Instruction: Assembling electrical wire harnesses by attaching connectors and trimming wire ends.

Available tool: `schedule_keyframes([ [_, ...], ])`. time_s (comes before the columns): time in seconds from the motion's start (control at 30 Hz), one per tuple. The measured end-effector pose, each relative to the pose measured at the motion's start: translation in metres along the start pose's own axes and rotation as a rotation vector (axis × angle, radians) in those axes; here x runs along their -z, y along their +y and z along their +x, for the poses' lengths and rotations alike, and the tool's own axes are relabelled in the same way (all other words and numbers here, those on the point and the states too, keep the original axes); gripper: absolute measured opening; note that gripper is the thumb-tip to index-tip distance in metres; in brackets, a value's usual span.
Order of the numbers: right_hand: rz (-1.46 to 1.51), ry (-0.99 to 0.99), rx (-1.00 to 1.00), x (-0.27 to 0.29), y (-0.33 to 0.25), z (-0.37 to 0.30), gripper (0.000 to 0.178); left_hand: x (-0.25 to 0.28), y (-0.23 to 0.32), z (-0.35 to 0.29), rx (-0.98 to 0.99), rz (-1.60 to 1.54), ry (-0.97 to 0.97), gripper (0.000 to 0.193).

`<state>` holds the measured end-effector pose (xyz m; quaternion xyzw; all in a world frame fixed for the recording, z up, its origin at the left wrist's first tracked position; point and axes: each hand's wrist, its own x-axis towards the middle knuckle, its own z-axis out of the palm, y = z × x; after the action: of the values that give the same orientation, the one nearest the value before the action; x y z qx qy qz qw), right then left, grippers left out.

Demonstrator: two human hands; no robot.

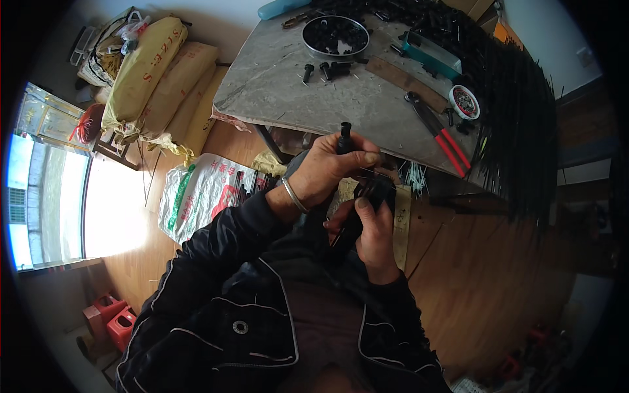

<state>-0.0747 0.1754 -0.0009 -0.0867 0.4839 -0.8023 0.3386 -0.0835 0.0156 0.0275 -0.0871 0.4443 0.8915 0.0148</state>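
Two hands at work, close together over the lap, just below the near edge of the table (275,98).

Left hand (331,169): closed around one small black cylindrical part (344,134), top end poking out above the fingers. One metal bangle (294,195) on that wrist.

Right hand (375,236): closed on a black bundle of thin rods (373,193), thumb pressed on top. Exact count in the bundle impossible to tell. The two hands nearly touching; the part just above and left of the bundle.

On the table, counted:
- one round metal pan (335,34), filled with black parts, too many to count;
- about five loose black parts (327,69) just beside the pan, nearer side;
- one pair of red-handled pliers (440,131), lying diagonally toward the right edge;
- one small round dish (464,102) with a red rim, holding tiny pieces;
- one teal box (431,56) behind the pliers;
- one large heap of long black rods (517,111) covering the right end, hanging over the edge.

On the floor, left: three stacked yellow sacks (160,82) against the wall; one white printed bag (203,190) near the left elbow, black items sticking out of its mouth. Two red objects (113,318) at lower left, kind unclear.
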Motion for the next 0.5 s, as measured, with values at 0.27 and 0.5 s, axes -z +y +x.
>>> schedule_keyframes([
  [0.27, -0.149, 0.09, 0.078, -0.0088, -0.0018, -0.0008, 0.022, 0.0057, 0.0021, -0.003, -0.053, 0.056, 0.043, 0.012],
  [0.5, -0.117, 0.119, 0.134, -0.0057, -0.0006, -0.0004, 0.019, 0.0084, 0.0028, -0.0052, 0.009, 0.107, 0.088, 0.027],
])
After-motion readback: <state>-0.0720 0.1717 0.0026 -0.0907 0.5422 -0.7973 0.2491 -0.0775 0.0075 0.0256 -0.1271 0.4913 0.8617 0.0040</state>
